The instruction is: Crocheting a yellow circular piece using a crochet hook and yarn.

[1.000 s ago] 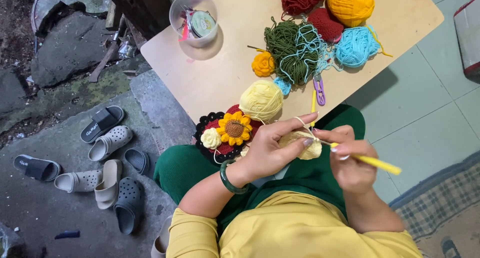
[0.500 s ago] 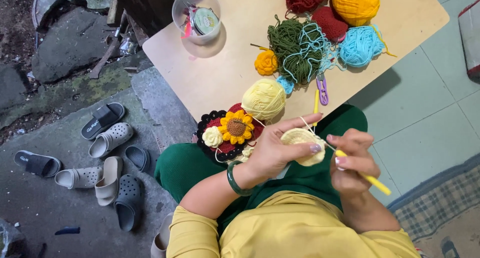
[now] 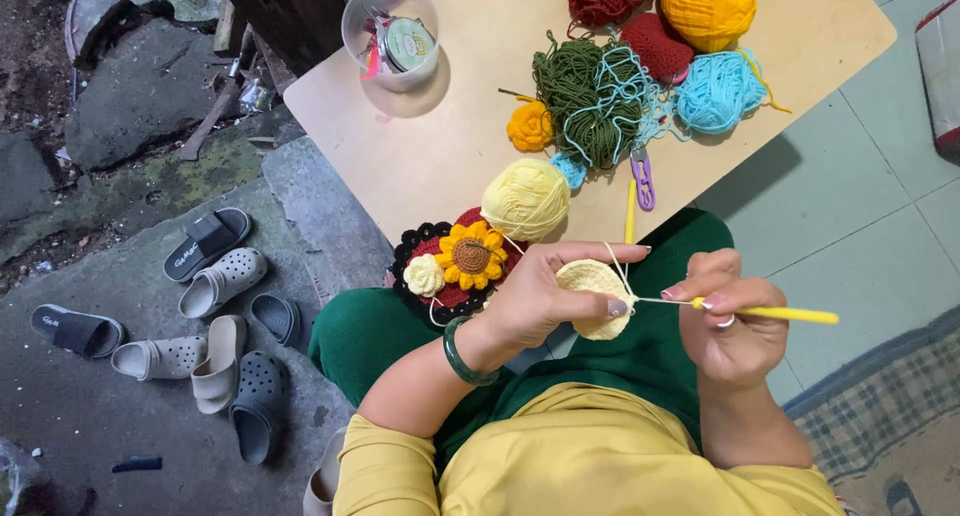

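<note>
Over the lap, the left hand (image 3: 540, 301) pinches a pale yellow crochet round (image 3: 598, 294), yarn looped over its forefinger, while the right hand (image 3: 730, 316) grips a yellow crochet hook (image 3: 770, 313) at the round's edge. A stitch seems in progress; it calls for steady yarn tension. On the worktop (image 3: 450, 156) beyond, a clear tub (image 3: 390, 36) holds small notions, hard to identify.
</note>
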